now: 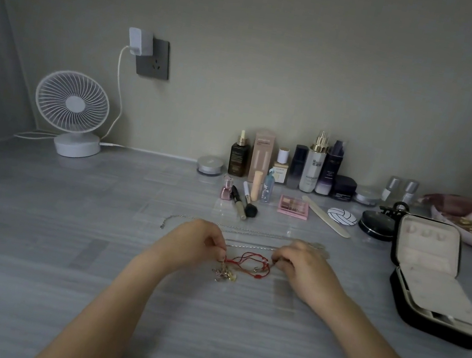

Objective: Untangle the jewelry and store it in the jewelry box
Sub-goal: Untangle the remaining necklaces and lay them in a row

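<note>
Left fingertips (pixel 219 255) pinched on one end of the red cord (pixel 251 263); left hand (pixel 195 242) knuckles-up on the tabletop (pixel 59 242). Right hand (pixel 304 269) mirrored, its fingertips closed on the cord's other end near a small bead. Cord seen looped and crossed between the two pinches, thin, pliant, matte.

Just below the left pinch: a small cluster of metal charms (pixel 224 274), gold and silver tones, glinting; whether it is tied to the cord cannot be told.

Beyond the hands: two fine silver chains (pixel 250 232) laid out nearly straight, side by side, apart from the red tangle. Likely already freed.

Step in hand judged to be the teasing-out of the cord's loops. Best done with the cord kept slack, loops widened and not pulled tight; tension would probably set the knot. Charms better kept resting on the surface so that their weight does not drag.

Jewelry box (pixel 432 276) to the right, well apart from the hands: lid propped upright, dark shell, pale padded lining, ring slots in the base. Nothing visibly stored in it yet.

Cosmetics bottles (pixel 312 167) ranked along the wall; white desk fan (pixel 72 106) far left.
</note>
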Motion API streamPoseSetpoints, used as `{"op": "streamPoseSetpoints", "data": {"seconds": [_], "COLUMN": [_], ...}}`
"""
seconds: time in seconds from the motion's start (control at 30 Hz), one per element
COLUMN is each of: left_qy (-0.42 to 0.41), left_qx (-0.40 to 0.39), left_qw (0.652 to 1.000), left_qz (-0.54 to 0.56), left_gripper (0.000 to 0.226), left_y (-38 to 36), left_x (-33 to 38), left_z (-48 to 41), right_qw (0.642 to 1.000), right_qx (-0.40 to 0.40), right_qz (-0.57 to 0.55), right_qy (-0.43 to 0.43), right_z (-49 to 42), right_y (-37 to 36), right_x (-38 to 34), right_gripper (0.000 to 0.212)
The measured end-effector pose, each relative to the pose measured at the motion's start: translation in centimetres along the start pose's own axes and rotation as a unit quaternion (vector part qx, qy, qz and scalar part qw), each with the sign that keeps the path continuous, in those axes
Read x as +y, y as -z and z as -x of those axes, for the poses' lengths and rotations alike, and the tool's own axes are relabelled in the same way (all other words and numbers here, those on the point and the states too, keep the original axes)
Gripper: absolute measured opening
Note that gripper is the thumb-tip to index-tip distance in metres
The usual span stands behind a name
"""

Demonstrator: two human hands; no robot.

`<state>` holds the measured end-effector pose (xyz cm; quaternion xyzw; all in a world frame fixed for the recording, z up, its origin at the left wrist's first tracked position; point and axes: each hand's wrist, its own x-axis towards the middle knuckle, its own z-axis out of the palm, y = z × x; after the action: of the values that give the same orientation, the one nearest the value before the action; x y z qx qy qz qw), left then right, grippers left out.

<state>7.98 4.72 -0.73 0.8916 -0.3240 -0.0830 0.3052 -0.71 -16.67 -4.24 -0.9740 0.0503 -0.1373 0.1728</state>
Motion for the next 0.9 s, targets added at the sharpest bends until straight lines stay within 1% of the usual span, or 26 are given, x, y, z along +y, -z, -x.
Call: {"op": "streamPoseSetpoints", "data": {"seconds": [0.1,0.23,0.33,0.43,0.5,0.57,0.63,0.7,0.8,0.83,0.9], "left_qy": [0.020,0.033,0.048,0.074,0.082,0.063,0.013,-0.029,-0.067,-0.079,-0.093], "left_qx": [0.015,0.000,-0.001,0.010,0.033,0.079,0.100,0.077,0.055,0.055,0.050], "left_qw": [0.999,0.999,0.998,0.997,0.996,0.994,0.995,0.996,0.994,0.991,0.979], "left_qz": [0.037,0.031,0.039,0.022,-0.008,-0.038,-0.013,0.023,0.061,0.089,0.176], "left_gripper": [0.019,0.015,0.016,0.016,0.010,0.015,0.020,0.024,0.038,0.040,0.034], "left_y": [0.4,1.1,1.8,2.3,2.0,0.9,-0.9,-2.9,-4.9,-5.3,-5.6], "left_x": [-0.3,-0.3,-0.2,-0.5,-0.5,0.0,1.2,2.4,3.4,3.6,3.9], "left_z": [-0.1,0.2,0.5,0.7,0.8,0.7,0.4,0.3,0.2,0.2,0.1], "right_qw": [1.000,0.995,0.990,0.984,0.979,0.973,0.966,0.959,0.947,0.947,0.949], "right_qx": [0.019,0.055,0.063,0.074,0.079,0.084,0.092,0.095,0.093,0.092,0.086], "right_qz": [-0.012,-0.076,-0.117,-0.151,-0.178,-0.205,-0.232,-0.257,-0.305,-0.305,-0.302], "right_qy": [0.006,-0.026,-0.037,-0.055,-0.067,-0.070,-0.070,-0.067,-0.044,-0.033,-0.014], "right_z": [0.3,0.7,0.9,0.9,0.8,0.7,0.7,0.8,1.0,1.0,1.0], "right_y": [0.1,1.3,2.0,2.3,2.5,2.6,2.8,2.9,3.2,3.2,3.1], "right_x": [0.1,-0.1,-0.3,-0.5,-0.5,-0.7,-1.0,-1.4,-2.3,-2.5,-3.0], "right_gripper": [0.017,0.015,0.016,0.014,0.010,0.003,0.003,0.007,0.020,0.020,0.016]}}
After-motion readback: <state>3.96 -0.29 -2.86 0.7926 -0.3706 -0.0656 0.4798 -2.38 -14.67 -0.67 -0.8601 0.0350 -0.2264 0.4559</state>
